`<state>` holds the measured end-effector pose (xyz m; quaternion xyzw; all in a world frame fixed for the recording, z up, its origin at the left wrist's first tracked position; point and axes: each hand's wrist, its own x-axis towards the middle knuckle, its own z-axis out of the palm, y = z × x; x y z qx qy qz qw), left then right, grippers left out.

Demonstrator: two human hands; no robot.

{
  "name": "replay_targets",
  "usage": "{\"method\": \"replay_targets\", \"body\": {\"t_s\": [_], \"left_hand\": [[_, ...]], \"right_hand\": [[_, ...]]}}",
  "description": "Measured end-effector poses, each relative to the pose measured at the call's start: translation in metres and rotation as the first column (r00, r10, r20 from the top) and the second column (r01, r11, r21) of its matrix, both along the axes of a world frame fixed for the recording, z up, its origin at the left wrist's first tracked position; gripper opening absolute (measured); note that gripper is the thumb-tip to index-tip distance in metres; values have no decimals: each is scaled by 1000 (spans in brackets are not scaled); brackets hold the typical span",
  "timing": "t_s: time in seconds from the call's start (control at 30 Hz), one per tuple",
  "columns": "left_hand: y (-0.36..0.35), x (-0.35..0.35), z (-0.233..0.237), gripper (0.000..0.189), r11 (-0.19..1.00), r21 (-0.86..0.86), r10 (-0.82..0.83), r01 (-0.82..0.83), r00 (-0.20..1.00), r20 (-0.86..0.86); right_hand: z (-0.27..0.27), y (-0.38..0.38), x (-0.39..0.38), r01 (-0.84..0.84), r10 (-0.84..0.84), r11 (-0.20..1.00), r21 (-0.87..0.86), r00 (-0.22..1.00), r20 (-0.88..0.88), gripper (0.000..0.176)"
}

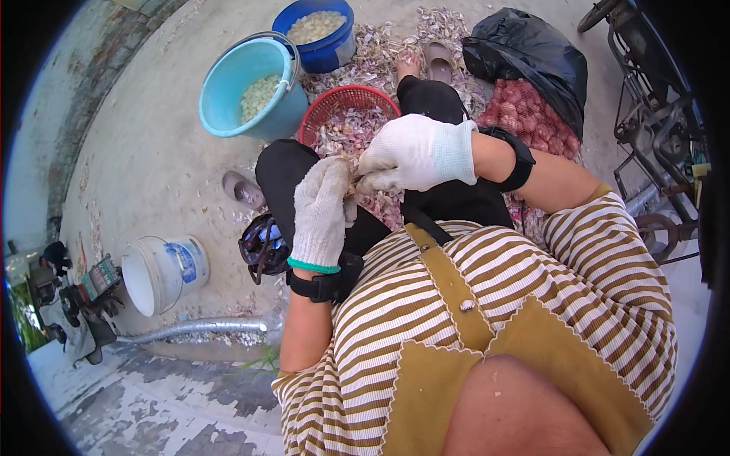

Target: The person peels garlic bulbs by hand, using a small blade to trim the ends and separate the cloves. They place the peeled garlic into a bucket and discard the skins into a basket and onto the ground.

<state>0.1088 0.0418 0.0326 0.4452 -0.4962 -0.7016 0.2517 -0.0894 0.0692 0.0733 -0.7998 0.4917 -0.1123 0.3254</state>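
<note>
Both my hands wear white knit gloves and meet above my lap. My left hand [322,213] is curled around a small garlic piece [354,185], of which only the papery tip shows. My right hand [417,152] pinches the same piece from the other side. Just beyond them a red plastic basket [334,101] holds garlic skins and cloves. A teal bucket [228,76] with pale peeled cloves stands beside it, and a blue tub [334,47] with more cloves sits farther off.
A black bag [525,53] and a red mesh sack of bulbs [525,118] lie to the right among scattered skins. A white bucket [163,270] lies on the concrete at left, near a dark helmet [262,243]. A metal cart frame [654,114] stands far right.
</note>
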Motion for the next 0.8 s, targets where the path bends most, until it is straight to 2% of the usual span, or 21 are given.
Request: {"method": "replay_targets", "body": {"t_s": [0.03, 0.07, 0.1, 0.13, 0.17, 0.23, 0.27, 0.3, 0.37, 0.43, 0.47, 0.63, 0.67, 0.73, 0.8], "left_hand": [[0, 1, -3, 24, 995, 104, 22, -8, 991, -134], [1, 1, -3, 24, 995, 103, 23, -9, 991, -134], [4, 1, -3, 24, 975, 216, 103, -56, 972, -213], [4, 2, -3, 23, 940, 329, 190, -91, 941, -282], [5, 3, -5, 23, 940, 328, 189, -91, 941, -281], [4, 5, -11, 23, 953, 303, 146, -11, 892, -427], [3, 5, -10, 23, 954, 299, 147, -14, 892, -427], [2, 5, -7, 23, 952, 304, 172, -35, 883, -437], [-1, 3, -7, 22, 951, 305, 194, -54, 871, -451], [-4, 1, -14, 25, 952, 264, 259, -154, 865, -430], [-6, 0, -16, 25, 953, 263, 256, -152, 866, -430], [0, -10, -16, 20, 947, 120, 321, -298, 904, -282], [0, -11, -17, 20, 947, 120, 319, -296, 904, -284], [1, -10, -20, 22, 962, -29, 261, -271, 946, -191], [1, -9, -19, 23, 964, -57, 245, -258, 953, -179]], "right_hand": [[-10, -4, -9, 0, 0, 1000, -1, 1000, -1, 29], [-23, -8, -19, 30, -26, 999, -32, 990, 136, 29], [-18, -13, -18, 62, -44, 996, -60, 962, 271, 29], [-6, -9, -20, 225, -324, 917, 330, 903, 282, 27], [2, -9, -23, 309, -421, 853, 421, 884, 205, 30], [-31, -15, -32, 415, -442, 883, 218, 892, 95, 36], [-39, -13, -36, 397, -384, 906, 148, 917, -111, 38], [-35, -11, -34, 366, -324, 927, 83, 892, -316, 40], [-23, -1, -26, 318, -275, 943, 98, 910, -311, 40], [-23, 7, -13, 284, -281, 959, -14, 937, -209, 41], [-18, 10, -6, 254, -242, 967, 7, 929, -279, 37], [0, 8, 14, 168, -192, 981, -99, 919, -344, 34], [1, 6, 16, 136, -172, 983, -119, 911, -375, 34], [1, 3, 18, 116, -153, 986, -117, 906, -395, 33], [2, 0, 19, 93, -131, 989, -113, 902, -411, 32]]}}
